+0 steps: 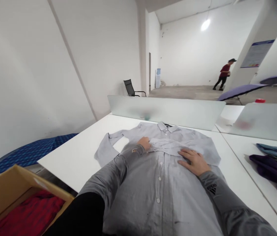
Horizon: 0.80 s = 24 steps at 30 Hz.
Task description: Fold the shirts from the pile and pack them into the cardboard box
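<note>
A light grey button-up shirt (158, 183) lies face up on the white table (79, 154), collar toward the far side. One sleeve is folded across its chest; the other sleeve (106, 144) bends out to the left. My left hand (145, 143) rests on the folded sleeve with its fingers curled, pinching the fabric. My right hand (193, 160) lies flat on the shirt's chest with fingers spread, pressing the cloth down.
A frosted divider panel (163, 111) stands along the table's far edge. A cardboard box (3, 190) with red cloth sits at lower left. Dark purple and teal garments (273, 164) lie on the neighbouring table at right. A person in red stands far off near open umbrellas (241, 91).
</note>
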Available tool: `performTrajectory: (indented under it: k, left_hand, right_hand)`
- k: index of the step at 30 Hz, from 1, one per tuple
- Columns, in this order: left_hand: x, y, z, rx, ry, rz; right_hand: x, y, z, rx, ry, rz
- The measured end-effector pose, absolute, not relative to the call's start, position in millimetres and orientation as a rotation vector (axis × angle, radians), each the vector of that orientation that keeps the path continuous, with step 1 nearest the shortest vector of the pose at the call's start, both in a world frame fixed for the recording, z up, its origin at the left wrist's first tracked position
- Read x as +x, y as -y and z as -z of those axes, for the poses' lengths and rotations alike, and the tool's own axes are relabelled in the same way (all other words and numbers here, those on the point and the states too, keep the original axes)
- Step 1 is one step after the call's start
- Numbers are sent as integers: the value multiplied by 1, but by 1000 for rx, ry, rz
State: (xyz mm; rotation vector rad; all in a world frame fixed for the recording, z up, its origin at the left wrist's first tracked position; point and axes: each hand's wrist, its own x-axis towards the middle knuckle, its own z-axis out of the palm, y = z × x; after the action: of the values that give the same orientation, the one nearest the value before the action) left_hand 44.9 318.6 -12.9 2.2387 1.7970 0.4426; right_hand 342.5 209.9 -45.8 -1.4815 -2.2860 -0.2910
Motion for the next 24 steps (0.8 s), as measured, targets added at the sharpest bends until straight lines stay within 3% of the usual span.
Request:
performTrajectory:
  k: [12,18,24]
  left_hand:
    - [-8,-312,-1,2022,-2110,-836]
    - [-123,-302,-2,1694,-2480,-585]
    - [-191,-312,-17,1516,-2360,-237]
  right_hand:
    - [348,-221,51,-1424,2212,75]
    - [346,-224,54,-1480,2165,89]
    - [346,-222,56,-1469,2176,118]
